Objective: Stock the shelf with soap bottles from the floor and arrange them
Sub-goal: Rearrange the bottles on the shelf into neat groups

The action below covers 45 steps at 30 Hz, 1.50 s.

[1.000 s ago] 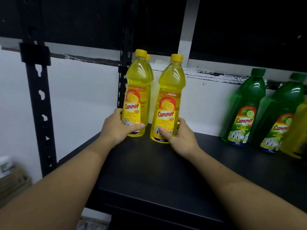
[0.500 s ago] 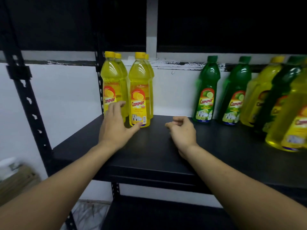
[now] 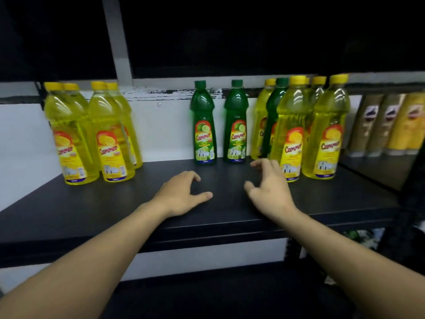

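Several yellow soap bottles stand in a tight group at the left end of the black shelf. Two green soap bottles stand side by side at the back middle. A mixed cluster of yellow bottles and one green bottle stands further right. My left hand hovers over the shelf's middle, fingers loosely spread, holding nothing. My right hand is beside it, fingers loosely spread, empty, its fingertips close to the front yellow bottle of the right cluster.
Brown and yellow packs fill the neighbouring shelf at the far right. A white wall runs behind the bottles. A dark upper shelf hangs above. A lower shelf lies below the front edge.
Both hands have let go of the two yellow bottles at the left and moved right across the shelf toward the middle. The view has swung right, showing the right cluster.
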{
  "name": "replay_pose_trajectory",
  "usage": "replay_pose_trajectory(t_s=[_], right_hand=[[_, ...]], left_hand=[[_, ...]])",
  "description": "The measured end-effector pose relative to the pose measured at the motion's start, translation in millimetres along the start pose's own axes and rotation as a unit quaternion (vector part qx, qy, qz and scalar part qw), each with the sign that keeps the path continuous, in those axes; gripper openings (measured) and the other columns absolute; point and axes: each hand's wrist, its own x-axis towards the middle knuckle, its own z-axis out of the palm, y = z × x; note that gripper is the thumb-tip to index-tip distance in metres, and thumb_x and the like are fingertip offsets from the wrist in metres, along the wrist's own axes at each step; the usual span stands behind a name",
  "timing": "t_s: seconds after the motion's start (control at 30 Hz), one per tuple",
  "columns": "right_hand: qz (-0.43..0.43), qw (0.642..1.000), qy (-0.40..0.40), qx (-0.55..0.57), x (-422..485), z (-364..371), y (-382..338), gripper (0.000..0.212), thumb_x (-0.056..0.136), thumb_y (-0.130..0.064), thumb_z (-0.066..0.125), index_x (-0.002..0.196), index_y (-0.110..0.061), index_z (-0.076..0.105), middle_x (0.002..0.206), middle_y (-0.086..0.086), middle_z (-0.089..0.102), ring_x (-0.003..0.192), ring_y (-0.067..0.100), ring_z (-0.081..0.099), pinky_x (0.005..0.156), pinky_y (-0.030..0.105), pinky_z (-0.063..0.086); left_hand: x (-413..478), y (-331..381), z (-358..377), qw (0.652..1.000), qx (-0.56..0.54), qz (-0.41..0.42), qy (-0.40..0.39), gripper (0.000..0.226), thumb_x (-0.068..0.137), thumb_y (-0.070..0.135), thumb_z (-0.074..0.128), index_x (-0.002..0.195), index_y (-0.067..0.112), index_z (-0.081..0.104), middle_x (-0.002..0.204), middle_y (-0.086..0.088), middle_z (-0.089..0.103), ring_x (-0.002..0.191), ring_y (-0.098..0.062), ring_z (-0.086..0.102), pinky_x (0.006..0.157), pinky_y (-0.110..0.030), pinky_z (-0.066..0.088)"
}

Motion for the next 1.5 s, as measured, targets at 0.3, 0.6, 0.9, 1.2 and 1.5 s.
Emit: replay_pose_trajectory(t_s=[0.3,0.6,0.9,1.2,1.5], right_hand=[[0.081,0.987,0.118,-0.066,41,-19,43,0.093,0.082,-0.029,0.076,0.153,-0.017,0.018,0.146,0.015,0.024,0.13,0.036,0.033,0.105,0.044,0.037],[0.081,0.988,0.132,0.021,75,-4,75,0.115,0.081,-0.039,0.08,0.159,-0.019,-0.003,0.143,0.016,0.036,0.128,0.037,0.046,0.103,0.054,0.045],[0.066,0.987,0.144,0.002,76,-2,81,0.116,0.081,-0.041,0.079,0.158,-0.02,-0.005,0.14,0.015,0.038,0.123,0.036,0.049,0.096,0.051,0.05],[0.061,0.988,0.142,-0.003,76,-1,81,0.117,0.081,-0.043,0.078,0.158,-0.02,-0.006,0.14,0.014,0.038,0.122,0.035,0.05,0.094,0.048,0.05],[0.07,0.99,0.124,0.02,75,-5,77,0.117,0.081,-0.039,0.08,0.159,-0.015,-0.004,0.14,0.022,0.039,0.124,0.042,0.047,0.101,0.05,0.043]], left_hand=[[45,20,28,0.997,0.075,0.009,-0.024,0.062,0.092,0.07,0.043,0.135,0.027,0.051,0.14,0.007,0.052,0.128,-0.017,0.048,0.103,-0.042,0.037],[103,1,40,0.987,-0.002,-0.019,0.158,0.064,0.082,0.051,0.072,0.131,0.018,0.048,0.129,0.002,0.054,0.117,-0.02,0.056,0.096,-0.035,0.048],[160,-2,48,0.93,-0.118,-0.088,0.336,0.094,0.075,0.055,0.079,0.145,0.011,0.033,0.139,-0.008,0.045,0.124,-0.027,0.051,0.099,-0.043,0.048],[178,0,52,0.927,-0.143,-0.121,0.325,0.091,0.075,0.058,0.077,0.141,0.013,0.034,0.13,-0.008,0.054,0.11,-0.03,0.06,0.085,-0.041,0.049],[129,-34,23,0.931,-0.121,-0.125,0.322,0.087,0.072,0.059,0.078,0.137,0.018,0.037,0.122,-0.005,0.061,0.104,-0.026,0.062,0.086,-0.041,0.053]])
